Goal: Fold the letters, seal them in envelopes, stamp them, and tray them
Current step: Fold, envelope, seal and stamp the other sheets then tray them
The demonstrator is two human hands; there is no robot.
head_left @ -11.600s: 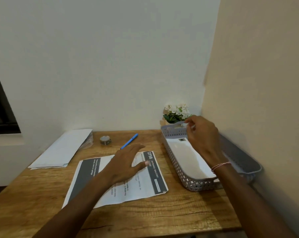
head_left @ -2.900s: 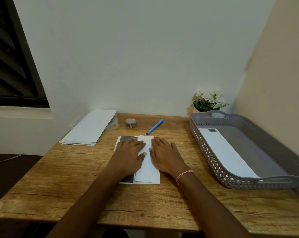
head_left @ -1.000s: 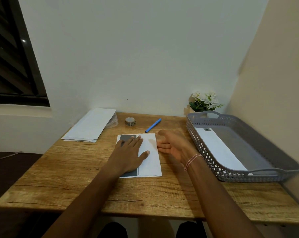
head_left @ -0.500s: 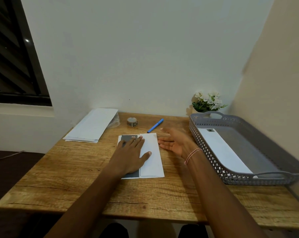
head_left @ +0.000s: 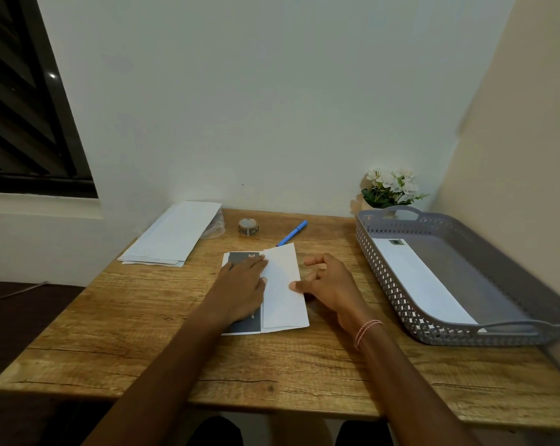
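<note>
- White folded letter (head_left: pixel 283 294) lies flat on the table (head_left: pixel 143 333), partly under the left fingers. Its long axis runs away from the person, with the far end leaning slightly left.
- Left hand (head_left: pixel 243 284) presses its dark left strip, fingers straight.
- Right hand (head_left: pixel 331 284) sits just right of the flap, fingers loosely curled and holding nothing. Its thumb touches the flap's free edge, so this hand is the nearer one to work that edge.

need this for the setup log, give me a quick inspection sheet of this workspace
surface: wooden table
job's things: folded letter centre; envelope stack back left; small roll and blue pen behind it; stamped envelope in grey tray, right
clutter: white flowers back right
hands: left hand flat on letter; right hand at its right edge, fingers loose
cables: nothing seen
surroundings: white wall, dark window left
</note>
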